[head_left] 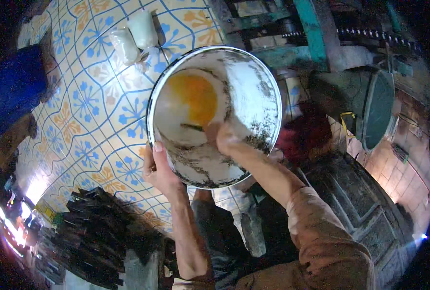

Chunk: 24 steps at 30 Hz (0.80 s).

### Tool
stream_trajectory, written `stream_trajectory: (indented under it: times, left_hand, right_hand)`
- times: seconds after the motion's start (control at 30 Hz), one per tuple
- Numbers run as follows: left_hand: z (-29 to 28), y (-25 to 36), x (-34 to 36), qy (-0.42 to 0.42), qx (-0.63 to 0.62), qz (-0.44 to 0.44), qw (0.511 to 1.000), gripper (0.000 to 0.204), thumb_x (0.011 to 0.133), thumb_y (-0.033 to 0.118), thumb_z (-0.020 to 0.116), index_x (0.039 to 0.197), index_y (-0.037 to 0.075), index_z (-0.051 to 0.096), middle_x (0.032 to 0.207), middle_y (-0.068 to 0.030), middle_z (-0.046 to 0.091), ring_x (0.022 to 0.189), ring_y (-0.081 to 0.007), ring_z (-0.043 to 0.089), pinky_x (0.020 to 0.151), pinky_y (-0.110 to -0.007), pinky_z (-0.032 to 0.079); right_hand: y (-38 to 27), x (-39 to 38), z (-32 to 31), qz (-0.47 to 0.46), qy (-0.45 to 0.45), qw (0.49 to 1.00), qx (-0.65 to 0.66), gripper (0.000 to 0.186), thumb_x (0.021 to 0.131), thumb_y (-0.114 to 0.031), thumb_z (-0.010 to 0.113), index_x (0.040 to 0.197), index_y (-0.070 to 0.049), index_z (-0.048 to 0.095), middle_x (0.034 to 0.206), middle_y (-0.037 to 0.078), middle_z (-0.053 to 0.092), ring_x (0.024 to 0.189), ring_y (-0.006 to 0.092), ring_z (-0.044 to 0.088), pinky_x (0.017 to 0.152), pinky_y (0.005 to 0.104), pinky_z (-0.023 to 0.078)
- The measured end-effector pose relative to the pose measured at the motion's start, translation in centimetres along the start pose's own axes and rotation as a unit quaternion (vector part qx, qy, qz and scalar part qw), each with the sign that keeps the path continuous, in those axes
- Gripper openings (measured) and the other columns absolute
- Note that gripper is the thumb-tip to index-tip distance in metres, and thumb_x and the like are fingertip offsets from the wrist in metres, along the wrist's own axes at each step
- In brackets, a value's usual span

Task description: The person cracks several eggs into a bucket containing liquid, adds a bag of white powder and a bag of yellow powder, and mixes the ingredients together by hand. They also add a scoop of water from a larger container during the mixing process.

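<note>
I hold a white metal-rimmed bucket (244, 82) with dark smudges inside, its mouth tilted up toward me. A yellow-orange substance (191, 96) lies at its bottom. My left hand (162, 169) grips the bucket's lower left rim, thumb over the edge. My right hand (224, 137), blurred, is down inside the bucket, closed around a thin dark stick-like tool (190, 126), whose far end reaches toward the yellow patch.
Two white plastic bags (140, 30) lie on the patterned tile floor (87, 106). Green frames (309, 34), a grey panel (376, 111), dark red cloth (309, 130) and a dark panelled board (350, 203) are right. Blue material (19, 92) and stacked dark strips (87, 232) are left.
</note>
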<state>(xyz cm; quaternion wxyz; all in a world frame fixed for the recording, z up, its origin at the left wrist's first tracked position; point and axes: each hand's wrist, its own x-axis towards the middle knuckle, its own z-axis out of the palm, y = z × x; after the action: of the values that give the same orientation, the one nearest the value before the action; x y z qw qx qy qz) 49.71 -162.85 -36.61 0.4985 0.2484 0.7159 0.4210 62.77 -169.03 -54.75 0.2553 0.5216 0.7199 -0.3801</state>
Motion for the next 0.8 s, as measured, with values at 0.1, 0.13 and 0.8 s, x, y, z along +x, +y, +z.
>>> stream_trajectory:
  times: [0.1, 0.13, 0.8]
  left_hand:
    - [-0.8, -0.6, 0.4, -0.02, 0.007, 0.018, 1.0, 0.028, 0.092, 0.016, 0.062, 0.106, -0.008, 0.064, 0.094, -0.0055, 0.065, 0.082, -0.0107, 0.054, 0.074, -0.025, 0.043]
    - [-1.2, -0.7, 0.5, -0.016, 0.01, 0.018, 1.0, 0.028, 0.092, 0.016, 0.062, 0.106, -0.008, 0.064, 0.094, -0.0055, 0.065, 0.082, -0.0107, 0.054, 0.074, -0.025, 0.043]
    - [-0.8, -0.4, -1.4, 0.033, -0.033, -0.004, 0.999, 0.025, 0.089, 0.017, 0.066, 0.099, -0.006, 0.065, 0.089, -0.0054, 0.065, 0.08, -0.0109, 0.056, 0.07, -0.025, 0.045]
  right_hand:
    - [3.5, -1.3, -2.0, 0.147, 0.042, 0.96, 0.235, 0.022, 0.087, -0.009, 0.053, 0.105, -0.004, 0.064, 0.093, 0.017, 0.066, 0.084, 0.0259, 0.066, 0.064, 0.0399, 0.054]
    - [2.9, -1.6, -2.9, 0.142, 0.04, 0.96, 0.237, 0.022, 0.087, -0.009, 0.053, 0.105, -0.004, 0.064, 0.093, 0.017, 0.066, 0.084, 0.0259, 0.066, 0.064, 0.0399, 0.054]
    - [2.4, 2.0, 5.0, 0.021, 0.045, 0.998, 0.029, 0.025, 0.092, -0.017, 0.05, 0.109, -0.003, 0.062, 0.099, 0.011, 0.066, 0.087, 0.0218, 0.064, 0.073, 0.0345, 0.053]
